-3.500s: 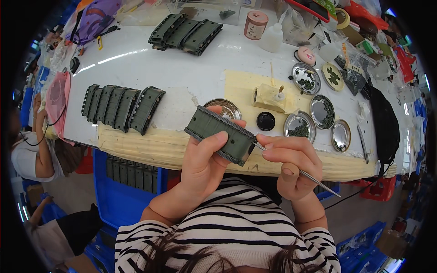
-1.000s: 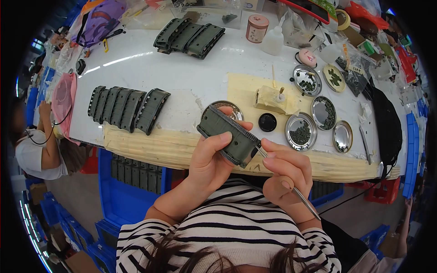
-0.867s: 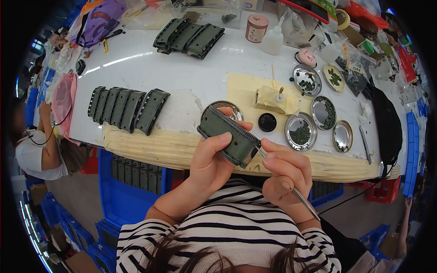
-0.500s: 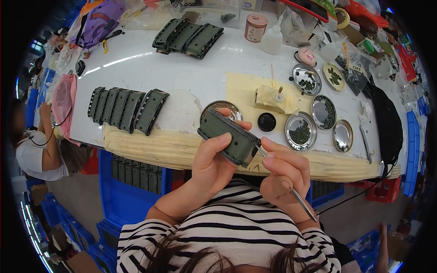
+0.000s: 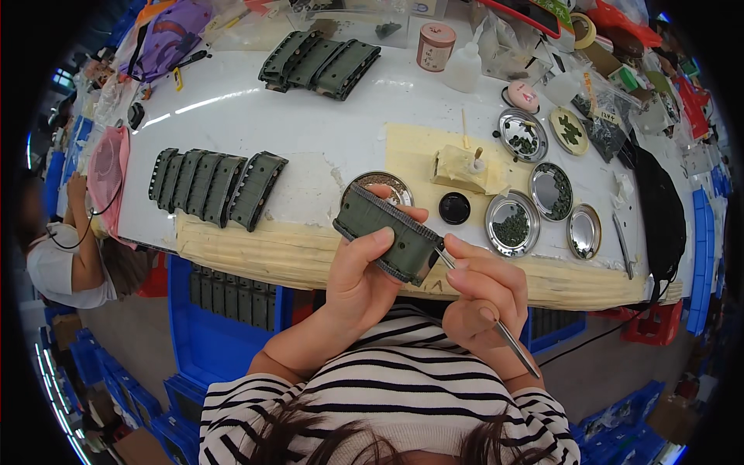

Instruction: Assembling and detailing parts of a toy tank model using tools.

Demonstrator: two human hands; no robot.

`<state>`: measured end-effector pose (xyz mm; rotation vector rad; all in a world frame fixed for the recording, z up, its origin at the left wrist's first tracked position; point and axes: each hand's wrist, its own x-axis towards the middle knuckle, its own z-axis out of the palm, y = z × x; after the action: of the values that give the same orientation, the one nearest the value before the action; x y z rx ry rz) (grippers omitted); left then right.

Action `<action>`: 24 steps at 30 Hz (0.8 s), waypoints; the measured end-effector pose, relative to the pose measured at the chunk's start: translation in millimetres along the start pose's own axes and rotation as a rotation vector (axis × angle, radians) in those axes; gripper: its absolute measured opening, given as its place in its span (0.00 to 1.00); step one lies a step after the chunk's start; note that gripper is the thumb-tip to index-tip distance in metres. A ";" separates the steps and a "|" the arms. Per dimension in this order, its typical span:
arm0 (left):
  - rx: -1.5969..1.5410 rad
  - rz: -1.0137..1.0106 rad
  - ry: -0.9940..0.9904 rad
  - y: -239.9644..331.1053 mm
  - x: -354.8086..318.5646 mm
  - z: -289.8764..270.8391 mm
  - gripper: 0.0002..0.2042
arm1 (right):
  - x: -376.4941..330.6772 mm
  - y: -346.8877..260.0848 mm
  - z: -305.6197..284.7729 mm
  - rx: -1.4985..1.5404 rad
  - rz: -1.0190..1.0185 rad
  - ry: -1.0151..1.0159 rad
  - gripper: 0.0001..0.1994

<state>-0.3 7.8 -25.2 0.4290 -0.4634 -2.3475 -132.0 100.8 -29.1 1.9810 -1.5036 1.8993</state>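
A curved dark green plastic piece (image 5: 377, 225) with ridged edges is gripped in my left hand (image 5: 353, 283), thumb on its face and fingers behind. My right hand (image 5: 488, 291) pinches metal tweezers (image 5: 511, 345), their tips touching the right end of the piece. Whatever the tips may hold is too small to make out. Just behind the piece, a round metal dish (image 5: 397, 188) of small brownish bits is partly covered. To the right stands a metal dish (image 5: 511, 248) of small green parts, with a round black lid (image 5: 454, 208) beside it.
Similar green pieces (image 5: 205, 186) stand in a row at left, and more (image 5: 319, 63) lie at the back. A tape-covered block (image 5: 465, 170) with a small stick sits mid-table. A white squeeze bottle (image 5: 463, 68) is behind it. Another person (image 5: 66, 256) is at far left.
The green piece has shifted very slightly to the left in my left hand. The tweezers stay at its right end. Another person's arm at lower right has gone out of view.
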 end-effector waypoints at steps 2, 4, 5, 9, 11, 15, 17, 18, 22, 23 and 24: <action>0.029 -0.026 -0.006 4.6 -0.4 0.4 0.22 | 1.1 -0.9 -2.1 0.024 0.015 -0.001 0.15; 0.026 -0.072 -0.045 12.1 3.0 -1.1 0.22 | 3.9 0.0 -2.7 0.171 0.052 0.035 0.18; 0.025 -0.094 -0.064 15.3 4.5 -1.2 0.22 | 5.7 0.0 -3.2 0.245 0.069 0.052 0.19; -0.048 -0.123 -0.046 22.5 3.7 6.8 0.22 | 21.1 -7.3 -13.4 0.204 0.078 -0.081 0.21; -0.168 -0.124 -0.031 20.9 1.9 5.2 0.25 | 30.3 -9.4 -9.8 0.130 0.033 -0.098 0.18; -0.319 -0.273 -0.028 21.0 1.3 -2.9 0.32 | 39.3 -16.1 -9.8 0.150 -0.010 -0.122 0.19; -0.398 -0.390 0.072 25.1 1.6 3.0 0.29 | 41.6 -14.3 -10.9 0.168 -0.043 -0.122 0.21; -0.429 -0.402 0.086 26.4 2.4 4.5 0.28 | 42.9 -13.8 -11.5 0.145 -0.064 -0.132 0.22; -0.506 -0.418 0.099 25.9 4.8 5.3 0.28 | 49.3 -12.2 -13.4 0.072 -0.156 -0.199 0.21; -0.512 -0.413 0.091 25.0 4.9 4.6 0.28 | 51.0 -11.4 -13.3 0.059 -0.181 -0.221 0.20; -0.495 -0.405 0.095 23.7 4.8 4.2 0.28 | 52.0 -10.6 -12.7 0.027 -0.197 -0.226 0.21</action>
<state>8.1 -11.1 -12.0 0.4197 0.2799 -2.6959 -145.6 82.8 20.7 2.3245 -1.2714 1.6768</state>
